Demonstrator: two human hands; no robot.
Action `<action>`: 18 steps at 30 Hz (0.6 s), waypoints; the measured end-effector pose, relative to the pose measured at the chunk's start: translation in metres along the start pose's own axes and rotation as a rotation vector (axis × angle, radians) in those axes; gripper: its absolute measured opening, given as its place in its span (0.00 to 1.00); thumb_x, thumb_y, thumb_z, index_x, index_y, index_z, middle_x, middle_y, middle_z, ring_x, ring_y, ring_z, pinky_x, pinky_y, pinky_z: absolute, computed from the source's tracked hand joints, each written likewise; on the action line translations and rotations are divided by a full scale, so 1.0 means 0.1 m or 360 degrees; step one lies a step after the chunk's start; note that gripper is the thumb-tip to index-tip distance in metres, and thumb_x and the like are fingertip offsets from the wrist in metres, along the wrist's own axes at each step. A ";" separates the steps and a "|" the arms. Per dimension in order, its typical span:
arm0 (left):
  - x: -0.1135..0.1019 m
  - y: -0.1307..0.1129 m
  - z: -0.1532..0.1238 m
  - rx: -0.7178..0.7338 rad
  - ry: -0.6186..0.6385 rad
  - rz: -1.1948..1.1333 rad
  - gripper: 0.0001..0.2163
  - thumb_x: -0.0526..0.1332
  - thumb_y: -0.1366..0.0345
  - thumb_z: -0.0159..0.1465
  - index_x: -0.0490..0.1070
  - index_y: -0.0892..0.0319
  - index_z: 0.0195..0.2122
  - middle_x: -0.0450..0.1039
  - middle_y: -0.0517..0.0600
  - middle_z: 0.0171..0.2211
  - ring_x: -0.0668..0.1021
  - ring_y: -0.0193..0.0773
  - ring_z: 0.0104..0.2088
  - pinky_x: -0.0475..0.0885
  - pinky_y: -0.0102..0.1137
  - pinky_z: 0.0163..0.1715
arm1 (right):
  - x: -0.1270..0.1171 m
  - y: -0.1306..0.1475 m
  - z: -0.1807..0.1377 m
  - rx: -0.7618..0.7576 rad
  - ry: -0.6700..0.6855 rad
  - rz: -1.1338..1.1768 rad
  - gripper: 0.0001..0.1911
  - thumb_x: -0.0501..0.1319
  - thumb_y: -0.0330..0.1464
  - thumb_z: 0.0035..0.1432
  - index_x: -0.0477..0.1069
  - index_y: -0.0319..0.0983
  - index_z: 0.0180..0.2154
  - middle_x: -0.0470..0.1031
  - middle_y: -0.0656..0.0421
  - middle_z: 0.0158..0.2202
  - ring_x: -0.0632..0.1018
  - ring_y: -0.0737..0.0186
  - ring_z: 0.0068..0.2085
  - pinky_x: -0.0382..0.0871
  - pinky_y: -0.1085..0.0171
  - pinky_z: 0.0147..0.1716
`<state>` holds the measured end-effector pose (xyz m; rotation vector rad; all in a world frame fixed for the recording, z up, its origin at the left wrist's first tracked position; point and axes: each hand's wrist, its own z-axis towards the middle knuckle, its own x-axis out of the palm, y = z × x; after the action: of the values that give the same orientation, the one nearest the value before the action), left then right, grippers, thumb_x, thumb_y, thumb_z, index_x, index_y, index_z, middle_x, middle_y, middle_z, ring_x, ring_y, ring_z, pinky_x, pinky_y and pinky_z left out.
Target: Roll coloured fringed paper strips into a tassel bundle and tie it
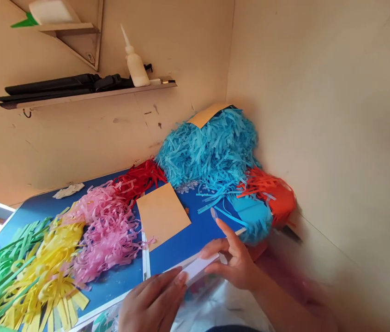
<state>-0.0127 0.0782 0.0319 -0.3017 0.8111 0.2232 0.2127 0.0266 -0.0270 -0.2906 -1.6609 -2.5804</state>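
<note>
A small white box-like piece point(197, 267), seemingly folded paper or card, is held between my two hands at the table's front edge. My left hand point(156, 297) grips its near left end, with fingers and thumb pressed together on it. At the other end, my right hand point(238, 258) pinches the piece, its index finger raised and pointing up. Just beyond my hands lies a flat tan card point(163, 214) on the blue table point(195, 235). What the white piece contains, if anything, is hidden.
Paper fringe lies in heaps: green point(1, 263), yellow point(51, 263), pink point(108, 230), red point(142, 177), blue point(212, 147) and orange point(273, 193). Another tan card point(212, 114) tops the blue heap. A wall shelf point(87, 96) bears a glue bottle point(136, 67) and black tools point(66, 84).
</note>
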 end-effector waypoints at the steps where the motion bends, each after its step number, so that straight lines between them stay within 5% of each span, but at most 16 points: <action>1: 0.02 -0.04 0.00 0.0005 -0.0025 0.0050 0.09 0.58 0.68 0.69 0.77 0.58 0.46 0.83 0.53 0.39 0.84 0.35 0.35 0.79 0.24 0.34 | -0.01 -0.01 0.00 -0.0013 0.0016 -0.0003 0.45 0.72 0.36 0.56 0.49 0.50 0.68 0.82 0.57 0.39 0.82 0.57 0.43 0.75 0.54 0.47; 7: 0.28 -0.14 -0.11 -0.0073 -0.0124 0.0027 0.09 0.60 0.71 0.67 0.76 0.59 0.47 0.82 0.53 0.38 0.83 0.37 0.37 0.79 0.27 0.37 | -0.14 -0.07 -0.08 0.0002 -0.0030 -0.0134 0.47 0.70 0.43 0.58 0.46 0.47 0.69 0.80 0.56 0.40 0.79 0.55 0.46 0.71 0.52 0.50; 11: 0.24 -0.18 -0.14 -0.0071 -0.0131 0.0092 0.10 0.60 0.70 0.67 0.76 0.58 0.49 0.81 0.53 0.40 0.83 0.38 0.38 0.79 0.28 0.39 | -0.17 0.15 -0.22 -0.0243 -0.0400 -0.0384 0.46 0.74 0.47 0.50 0.57 0.47 0.65 0.70 0.51 0.56 0.68 0.49 0.59 0.58 0.49 0.61; 14: 0.17 -0.24 -0.17 -0.0079 -0.0136 0.0174 0.10 0.61 0.70 0.67 0.76 0.58 0.49 0.81 0.53 0.41 0.83 0.38 0.38 0.79 0.28 0.40 | 0.01 0.30 -0.39 -0.0228 -0.0588 0.0119 0.29 0.74 0.48 0.48 0.72 0.47 0.50 0.72 0.53 0.52 0.71 0.50 0.55 0.64 0.52 0.56; 18: 0.18 -0.34 -0.32 -0.0122 -0.0132 0.0204 0.12 0.63 0.71 0.65 0.77 0.57 0.49 0.81 0.53 0.41 0.84 0.39 0.39 0.79 0.29 0.41 | 0.40 0.25 -0.52 0.0377 -0.0333 0.1038 0.21 0.79 0.43 0.40 0.73 0.42 0.31 0.75 0.60 0.31 0.76 0.60 0.34 0.68 0.61 0.39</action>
<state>-0.0115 0.0366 0.0036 -0.3107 0.7418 0.3855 0.1709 -0.0292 -0.0180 -0.9310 -1.5617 -1.9080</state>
